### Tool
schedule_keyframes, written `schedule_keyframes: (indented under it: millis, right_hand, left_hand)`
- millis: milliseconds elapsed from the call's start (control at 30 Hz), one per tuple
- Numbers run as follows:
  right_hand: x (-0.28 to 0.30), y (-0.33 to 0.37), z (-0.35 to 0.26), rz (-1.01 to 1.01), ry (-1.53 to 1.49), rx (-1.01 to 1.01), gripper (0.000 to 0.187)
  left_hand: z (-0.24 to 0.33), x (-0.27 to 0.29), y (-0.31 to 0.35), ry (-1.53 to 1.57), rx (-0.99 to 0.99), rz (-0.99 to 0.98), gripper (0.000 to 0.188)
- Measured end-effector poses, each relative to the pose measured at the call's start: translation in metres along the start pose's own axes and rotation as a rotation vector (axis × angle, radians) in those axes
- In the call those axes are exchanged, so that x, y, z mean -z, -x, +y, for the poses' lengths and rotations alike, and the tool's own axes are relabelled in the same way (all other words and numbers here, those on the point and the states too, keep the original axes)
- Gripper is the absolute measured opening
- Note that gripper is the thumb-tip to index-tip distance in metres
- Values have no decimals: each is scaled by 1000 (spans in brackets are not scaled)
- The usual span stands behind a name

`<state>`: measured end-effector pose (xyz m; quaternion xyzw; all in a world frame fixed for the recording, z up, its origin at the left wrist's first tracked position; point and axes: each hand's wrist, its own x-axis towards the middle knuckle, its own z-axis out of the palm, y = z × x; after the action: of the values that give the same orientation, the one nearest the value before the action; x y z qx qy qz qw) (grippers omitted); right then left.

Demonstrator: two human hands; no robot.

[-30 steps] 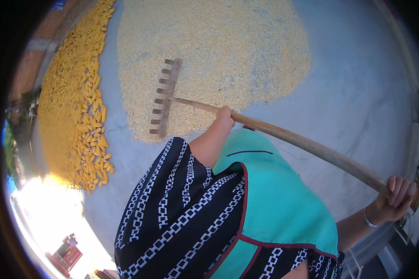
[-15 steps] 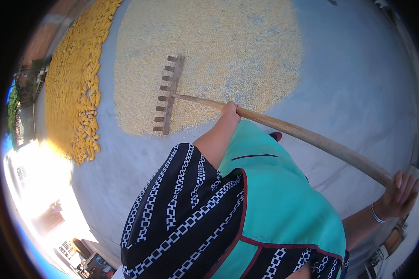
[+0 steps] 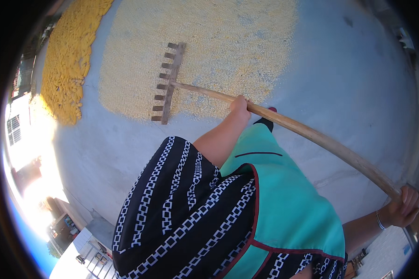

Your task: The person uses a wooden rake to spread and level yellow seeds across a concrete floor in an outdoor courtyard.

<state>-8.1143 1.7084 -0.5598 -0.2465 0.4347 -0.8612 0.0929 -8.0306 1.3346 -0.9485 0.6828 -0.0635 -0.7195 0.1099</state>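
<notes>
A long wooden rake is in both my hands, its handle [image 3: 307,132] slanting from upper left to lower right. My left hand [image 3: 239,107] wraps round the handle about a third of the way from the head. Near the far end of the handle, my right hand [image 3: 405,206], with a band at its wrist, is closed round it. The rake head [image 3: 170,83], a bar with several blunt wooden teeth pointing left, lies over a wide layer of loose pale corn kernels [image 3: 209,42], near its lower left part.
A bank of yellow corn cobs [image 3: 70,60] lies at the left, apart from the kernels. Grey concrete floor [image 3: 344,93] stretches right of the kernels and below them. A dark shoe [image 3: 265,122] shows past my green apron [image 3: 293,200]. Bright glare covers the lower left.
The view has shifted, with cobs and kernels sitting higher and further left. The rake head is slightly higher in view. My right hand's fingers have curled tighter round the handle. The shoe shows more.
</notes>
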Motion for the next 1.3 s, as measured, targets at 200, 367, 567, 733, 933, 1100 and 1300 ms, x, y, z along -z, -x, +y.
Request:
schedule_keyframes:
  millis: [200,367,567,733,933,1100,1300]
  right_hand:
    - [94,-53,-49,92,47,10,19]
    - [155,-89,-83,59,10,-14,23]
    - [254,-99,-141,47,30,-32,22]
    - [335,-98,-200,110,47,-8,21]
    - [418,-104,-269,41,46,-45,20]
    - [469,-103,-312,154,107,57,20]
    - [518,-115,-352,93,49,30,21]
  left_hand:
    - [-80,-68,44,-53,72,35,12]
    - [-156,-113,50,30,55,33,12]
    - [-259,-155,74,82,51,26,14]
    - [-349,-192,100,34,57,13,17]
    - [-440,-233,138,9,116,12,20]
    - [-501,-253,159,-58,179,-26,20]
    - [-550,-278,169,-147,270,-83,21]
